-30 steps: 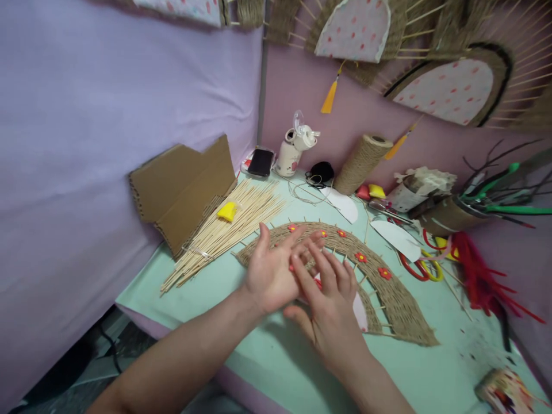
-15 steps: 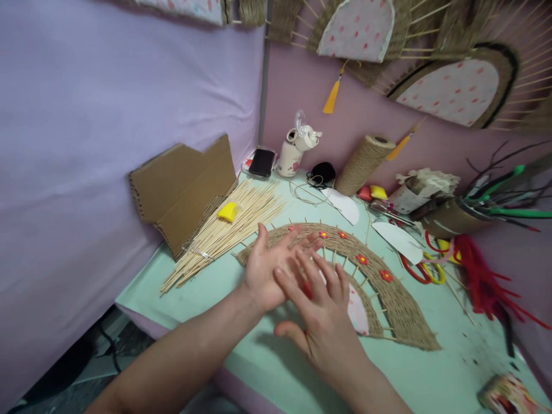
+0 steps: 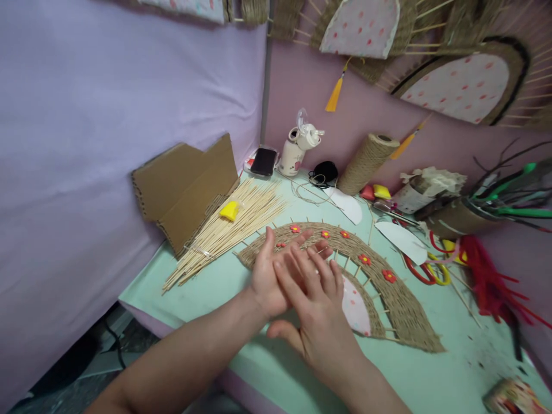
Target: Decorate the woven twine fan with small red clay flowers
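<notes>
My left hand is turned palm up above the table, fingers stretched out. Across its palm lies my right hand, palm down, fingers spread and thumb apart. Whether anything sits between the two palms is hidden. Behind and below them, a woven twine fan rests on the table, its thin sticks showing in the gap between the bands. Red flowers with yellow centres dot the outer band. Its pale half-round panel with pink spots is partly covered by my right hand.
On the table are a bundle of thin sticks, a yellow packet, folded cardboard, a twine spool, a white bottle, scissors and red pipe cleaners. Finished woven pieces hang on the wall.
My right hand has slid slightly down and left over my left palm. A red patch seen between the hands earlier is now hidden. The view has shifted slightly.
</notes>
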Demonstrator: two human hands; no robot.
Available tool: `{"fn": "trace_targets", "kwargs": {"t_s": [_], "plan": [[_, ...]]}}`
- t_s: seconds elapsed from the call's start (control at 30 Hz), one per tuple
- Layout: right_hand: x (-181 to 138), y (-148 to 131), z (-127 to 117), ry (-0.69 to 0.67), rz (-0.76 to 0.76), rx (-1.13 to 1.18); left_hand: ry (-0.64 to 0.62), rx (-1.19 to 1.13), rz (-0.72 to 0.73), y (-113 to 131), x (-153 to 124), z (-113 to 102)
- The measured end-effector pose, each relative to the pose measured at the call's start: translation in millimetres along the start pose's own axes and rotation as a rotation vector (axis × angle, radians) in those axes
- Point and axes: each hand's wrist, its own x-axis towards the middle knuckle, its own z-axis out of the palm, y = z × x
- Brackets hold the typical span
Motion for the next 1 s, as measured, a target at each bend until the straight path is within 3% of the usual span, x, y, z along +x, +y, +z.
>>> {"fn": "trace_targets", "kwargs": {"t_s": [0.13, 0.47, 0.77, 1.0], "plan": [[-0.9, 2.5, 0.1, 0.000, 0.028, 0.010, -0.035, -0.019, 0.070, 2.0, -0.2, -1.1], [8.3, 12.5, 4.7, 0.198, 0.230, 0.378, -0.025, -0.006, -0.005, -5.9, 0.6, -2.2], [7.9, 11.1, 9.5, 0.277, 0.253, 0.476, -0.001, 0.051, 0.017, -7.8, 2.6, -2.8], [5.2, 19.3, -4.0, 0.433, 0.323, 0.445, 0.098, 0.361, 0.060, -8.3, 2.7, -3.0]]}}
